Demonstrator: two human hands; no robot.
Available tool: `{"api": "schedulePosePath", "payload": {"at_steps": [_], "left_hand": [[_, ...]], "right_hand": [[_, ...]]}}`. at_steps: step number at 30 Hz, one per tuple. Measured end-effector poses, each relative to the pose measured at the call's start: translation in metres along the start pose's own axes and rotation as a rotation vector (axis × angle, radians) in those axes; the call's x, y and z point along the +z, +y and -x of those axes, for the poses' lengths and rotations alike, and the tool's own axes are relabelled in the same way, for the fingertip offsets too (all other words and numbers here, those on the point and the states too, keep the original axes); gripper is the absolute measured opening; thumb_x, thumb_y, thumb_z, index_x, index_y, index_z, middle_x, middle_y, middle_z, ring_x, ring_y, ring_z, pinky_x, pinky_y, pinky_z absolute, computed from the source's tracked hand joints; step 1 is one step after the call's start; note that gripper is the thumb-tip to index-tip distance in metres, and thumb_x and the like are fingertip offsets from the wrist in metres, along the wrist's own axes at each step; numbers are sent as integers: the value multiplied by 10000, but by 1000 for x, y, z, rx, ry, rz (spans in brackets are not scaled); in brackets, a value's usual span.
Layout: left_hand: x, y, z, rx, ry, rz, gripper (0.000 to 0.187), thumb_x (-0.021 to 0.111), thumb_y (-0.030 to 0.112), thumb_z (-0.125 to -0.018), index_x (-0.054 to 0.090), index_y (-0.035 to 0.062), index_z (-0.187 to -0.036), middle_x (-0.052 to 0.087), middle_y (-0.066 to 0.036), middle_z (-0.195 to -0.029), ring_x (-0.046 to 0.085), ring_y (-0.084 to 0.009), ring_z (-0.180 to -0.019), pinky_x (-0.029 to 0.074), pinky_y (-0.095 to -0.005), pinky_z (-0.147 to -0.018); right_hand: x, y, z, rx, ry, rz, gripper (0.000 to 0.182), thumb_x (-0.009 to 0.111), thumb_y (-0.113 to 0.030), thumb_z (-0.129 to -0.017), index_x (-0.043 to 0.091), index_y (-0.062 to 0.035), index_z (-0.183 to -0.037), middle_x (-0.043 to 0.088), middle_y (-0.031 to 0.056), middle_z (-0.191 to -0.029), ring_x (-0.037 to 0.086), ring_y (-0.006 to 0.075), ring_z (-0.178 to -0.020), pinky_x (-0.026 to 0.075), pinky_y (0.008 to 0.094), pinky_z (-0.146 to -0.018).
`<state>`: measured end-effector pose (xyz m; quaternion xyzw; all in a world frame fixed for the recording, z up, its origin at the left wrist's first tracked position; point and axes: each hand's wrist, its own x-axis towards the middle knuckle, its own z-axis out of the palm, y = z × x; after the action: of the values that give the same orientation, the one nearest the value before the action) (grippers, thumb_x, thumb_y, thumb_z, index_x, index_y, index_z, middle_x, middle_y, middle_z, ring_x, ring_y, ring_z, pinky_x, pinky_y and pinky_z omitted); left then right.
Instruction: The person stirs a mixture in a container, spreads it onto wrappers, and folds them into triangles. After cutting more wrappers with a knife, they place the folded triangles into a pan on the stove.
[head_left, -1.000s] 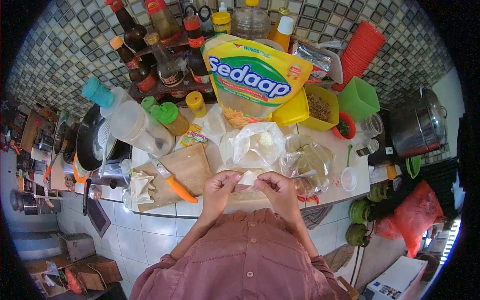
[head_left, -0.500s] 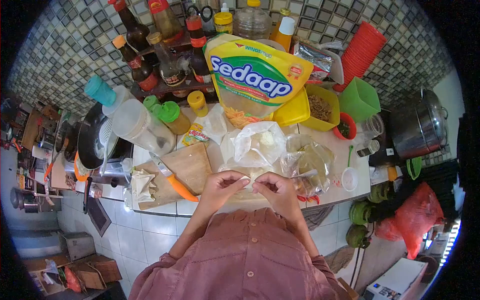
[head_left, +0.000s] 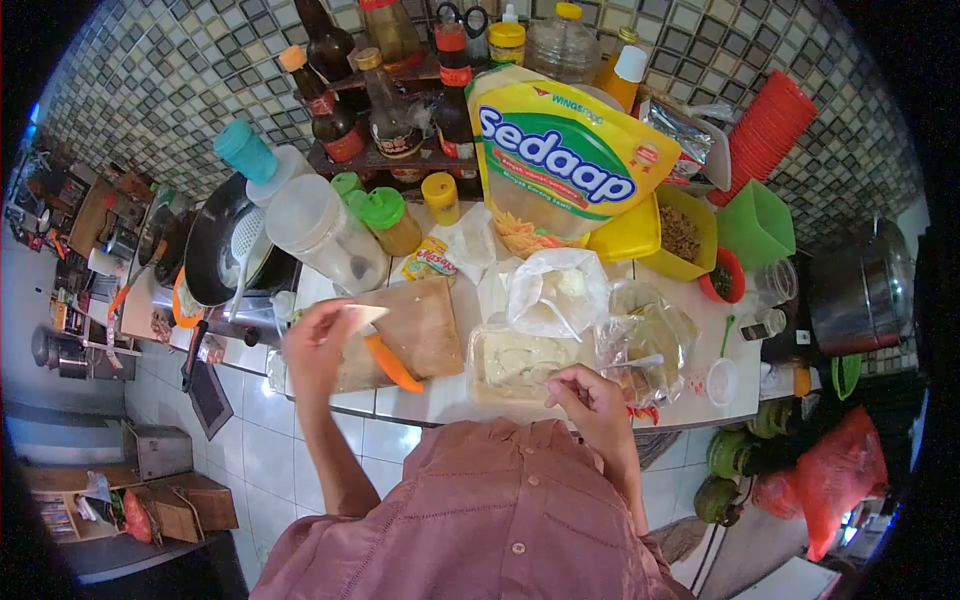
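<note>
My left hand (head_left: 318,345) is out over the left end of the wooden cutting board (head_left: 420,325), holding a small pale folded wrapper (head_left: 362,316) by its edge. An orange-handled knife (head_left: 388,360) lies on the board just right of that hand. My right hand (head_left: 592,395) hovers at the counter's front edge, fingers loosely curled with nothing visible in them, beside a shallow tray of pale filling (head_left: 520,362). A clear bag with white contents (head_left: 555,290) sits behind the tray.
A big yellow Sedaap pouch (head_left: 562,165) stands at the back with sauce bottles (head_left: 330,110) on a rack. A black wok (head_left: 215,255) and clear jars (head_left: 320,235) lie left. Yellow containers (head_left: 680,235), a green tub (head_left: 755,225) and a steel pot (head_left: 860,290) stand right.
My hands were together pinching the wrapper in front of me. Now the left hand has carried it left over the cutting board, and the right hand has dropped away near the tray.
</note>
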<state>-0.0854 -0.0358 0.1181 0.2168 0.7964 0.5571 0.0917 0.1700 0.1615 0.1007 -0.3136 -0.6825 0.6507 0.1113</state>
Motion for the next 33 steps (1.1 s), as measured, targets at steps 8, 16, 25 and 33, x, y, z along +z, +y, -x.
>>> {"api": "schedulePosePath", "payload": {"at_steps": [8, 16, 25, 33], "left_hand": [[-57, -44, -3, 48, 176, -513, 136, 627, 42, -770, 626, -12, -894, 627, -87, -685, 553, -112, -602, 440, -243, -593], [-31, -30, -6, 200, 363, -550, 107, 617, 63, -783, 615, 5, -872, 584, -91, -805, 516, -184, -663, 422, -286, -630], [50, 15, 14, 270, 37, -175, 186, 607, 140, -817, 577, -15, -719, 540, -74, -629, 462, -136, -536, 363, -262, -489], [75, 36, 13, 382, -219, -207, 115, 624, 100, -776, 585, -7, -761, 572, -98, -670, 525, -190, -601, 397, -275, -535]], "right_hand": [[-13, -15, 11, -27, 135, 44, 115, 566, -117, -859, 597, -8, -880, 604, 9, -679, 512, 26, -600, 371, 177, -525], [-23, -18, 12, -117, 489, -3, 89, 551, -44, -846, 580, -5, -920, 589, 18, -695, 522, 41, -618, 382, 187, -526], [-13, -2, 3, -209, 389, 329, 275, 618, -100, -794, 552, -42, -1055, 579, 45, -663, 500, 95, -506, 402, 230, -498], [7, -3, -12, -252, 361, 370, 478, 632, -119, -783, 429, -39, -1209, 586, 53, -654, 501, 118, -473, 409, 252, -473]]}}
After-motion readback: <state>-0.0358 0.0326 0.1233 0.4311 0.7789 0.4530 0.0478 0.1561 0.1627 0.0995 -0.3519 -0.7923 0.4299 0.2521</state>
